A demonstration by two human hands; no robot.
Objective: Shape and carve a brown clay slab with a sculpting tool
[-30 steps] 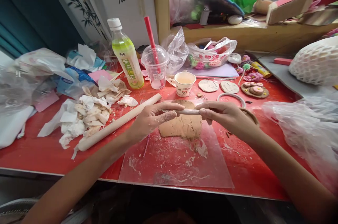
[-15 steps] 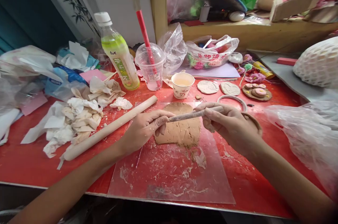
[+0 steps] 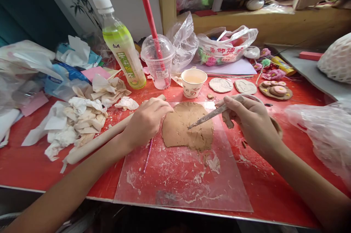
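Note:
A brown clay slab (image 3: 186, 127) lies flat on the clear plastic mat (image 3: 175, 181). My right hand (image 3: 249, 119) is closed around a smeared grey clay knife (image 3: 208, 116), whose pointed tip slants down to the middle of the slab; I cannot tell if it touches. My left hand (image 3: 148, 121) is beside the slab's left edge, fingers curled inward, and whatever they hold, if anything, is hidden. Behind its wrist runs a pale rolling pin (image 3: 101, 141), partly covered by that hand. Below the hand a thin purple stick (image 3: 148, 156) lies on the mat.
Crumpled tissues (image 3: 79, 119) are heaped at the left. Along the back stand a green drink bottle (image 3: 123, 50), a lidded plastic cup (image 3: 159, 64) holding a red brush, and a paper cup (image 3: 193, 83). Clay discs (image 3: 221, 85) and a plastic bag (image 3: 320, 130) are on the right.
My left hand has let go of the clay knife and moved left. My right hand has shifted right and tilted the knife's tip down toward the slab. The camera view has dipped slightly.

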